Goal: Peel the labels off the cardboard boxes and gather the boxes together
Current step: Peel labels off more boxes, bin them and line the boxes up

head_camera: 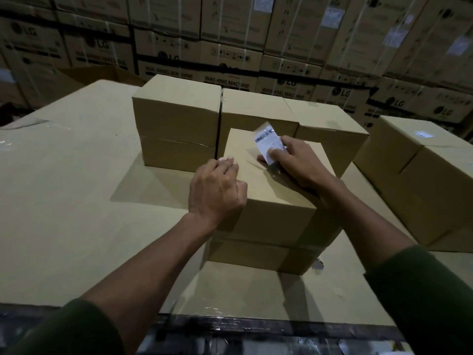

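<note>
A brown cardboard box [271,216] stands in front of me on a large flat carton. My left hand [217,190] rests on its top left edge with the fingers curled over the edge. My right hand [297,162] pinches a white printed label [267,142] that stands lifted off the box top. Behind this box stand two more plain boxes side by side, one at the left [176,124] and one at the right [330,139]. Another box [419,180] with a small white label [423,134] on top sits at the far right.
The large carton surface [76,188] under the boxes stretches wide to the left. Its near edge [256,326] is bound with dark tape. A wall of stacked washing machine cartons [230,55] fills the background.
</note>
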